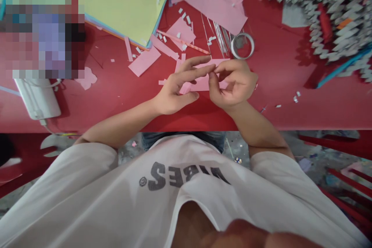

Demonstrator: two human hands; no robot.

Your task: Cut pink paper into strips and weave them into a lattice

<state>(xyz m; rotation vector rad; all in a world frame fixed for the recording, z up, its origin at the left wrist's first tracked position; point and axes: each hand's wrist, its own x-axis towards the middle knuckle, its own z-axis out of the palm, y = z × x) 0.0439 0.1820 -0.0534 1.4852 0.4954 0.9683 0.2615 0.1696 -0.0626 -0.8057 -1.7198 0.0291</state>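
My left hand [180, 87] is over the red table with its fingers stretched out and thumb apart. The tip of one of its fingers meets my right hand [234, 83], whose thumb and index finger are pinched together there. What the pinch holds, if anything, is too small to make out. Beneath both hands lies a pink paper piece [200, 83], partly covered by them. Just beyond the fingertips is a pink patterned pencil [188, 43], and a roll of clear tape [252, 46] stands close behind my right hand.
Colored paper sheets [122, 4] and a long pink strip [203, 2] lie at the back, near silvery wire stems [217, 31]. Folded-paper chains [316, 42] and a blue stick [344, 68] are at right. A white power bank [43, 99] sits left.
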